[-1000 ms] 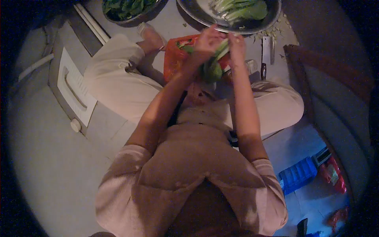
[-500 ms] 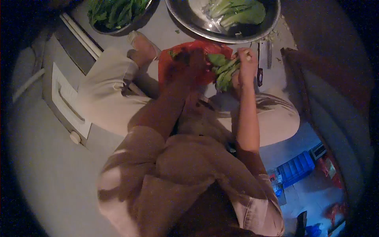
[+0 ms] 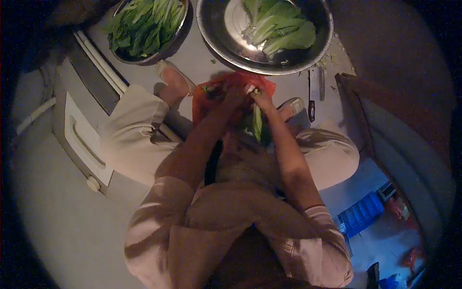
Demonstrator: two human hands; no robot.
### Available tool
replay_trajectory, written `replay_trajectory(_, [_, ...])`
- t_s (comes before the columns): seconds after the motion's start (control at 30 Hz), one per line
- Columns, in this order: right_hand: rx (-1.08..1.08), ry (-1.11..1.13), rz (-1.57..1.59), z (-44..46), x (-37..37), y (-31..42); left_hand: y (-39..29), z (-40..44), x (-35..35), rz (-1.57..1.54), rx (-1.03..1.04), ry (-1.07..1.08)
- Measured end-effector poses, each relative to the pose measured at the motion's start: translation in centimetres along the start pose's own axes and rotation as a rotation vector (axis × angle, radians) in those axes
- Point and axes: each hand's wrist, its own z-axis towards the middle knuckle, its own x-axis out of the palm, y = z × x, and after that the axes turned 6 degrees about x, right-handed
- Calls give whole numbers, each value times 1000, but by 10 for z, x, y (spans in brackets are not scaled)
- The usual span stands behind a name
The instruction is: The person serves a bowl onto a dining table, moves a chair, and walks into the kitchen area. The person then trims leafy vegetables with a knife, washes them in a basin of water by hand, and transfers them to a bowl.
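Note:
Between my legs lies a crumpled red plastic bag [image 3: 202, 103], with dark green leaves showing inside. My left hand [image 3: 234, 94] reaches into the bag; its fingers are in shadow and hard to make out. Close beside it, at the bag's right side, my right hand [image 3: 262, 98] is closed around a bunch of leafy greens [image 3: 257, 124]. The pale stem ends point up toward my left hand, and the leaves hang down toward my lap.
A large metal basin [image 3: 211, 45] ahead holds broad green leaves [image 3: 281, 29]. Left of it stands a bowl [image 3: 139, 61] heaped with darker greens [image 3: 144, 29]. A knife [image 3: 312, 108] lies on the floor at right, near scattered scraps [image 3: 332, 58]. A blue crate [image 3: 361, 212] is at lower right.
My right hand has moved left with the greens, from beside the bag to its edge close to my left hand. The basin and bowl appear lower in view.

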Motion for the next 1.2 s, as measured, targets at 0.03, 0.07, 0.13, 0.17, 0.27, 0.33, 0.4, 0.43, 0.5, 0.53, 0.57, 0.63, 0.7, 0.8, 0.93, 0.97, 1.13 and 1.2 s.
replay_trajectory(0.03, [-125,-116,100,14,1,-21,-3,-5,-5,0,13,17])
replay_trajectory(0.07, [-119,-110,105,1,-10,-14,-7,-9,-8,0,22,32])
replay_trajectory(0.13, [4,60,455,-26,-44,28,-14,-19,-21,-3,53,54])
replay_trajectory(0.17, [5,57,461,-24,-46,24,-18,-25,-28,4,74,67])
replay_trajectory(0.27, [-64,8,442,-7,-45,4,-36,-46,-61,45,150,53])
replay_trajectory(0.33, [-10,-81,429,-21,-40,12,-43,-62,-80,-151,35,-86])
replay_trajectory(0.4, [23,-101,323,-41,-37,37,-47,-64,-87,-522,-167,-354])
replay_trajectory(0.43, [64,-126,210,-60,-38,60,-53,-62,-98,-631,-19,-376])
replay_trajectory(0.5, [-164,-179,262,-98,-41,98,-59,-55,-108,-745,139,-390])
replay_trajectory(0.53, [-388,-223,303,-119,-44,117,-61,-48,-111,-643,230,-369])
replay_trajectory(0.57, [-393,-230,301,-140,-48,136,-64,-44,-114,-537,324,-352])
replay_trajectory(0.63, [-473,-331,429,-176,-58,172,-85,-40,-124,-524,398,-343])
replay_trajectory(0.7, [-494,-320,561,-196,-68,190,-112,-38,-137,-509,483,-324])
replay_trajectory(0.8, [-385,-140,988,-218,-85,206,-140,-38,-149,-479,435,-381])
replay_trajectory(0.93, [-625,-205,680,-237,-97,218,-161,-41,-170,-434,539,-420])
replay_trajectory(0.97, [-691,-207,612,-241,-99,219,-166,-43,-176,-431,560,-415])
replay_trajectory(1.13, [-665,-155,875,-250,-108,221,-183,-43,-189,-435,590,-391])
replay_trajectory(1.2, [-654,-128,965,-255,-107,224,-186,-41,-189,-396,617,-402])
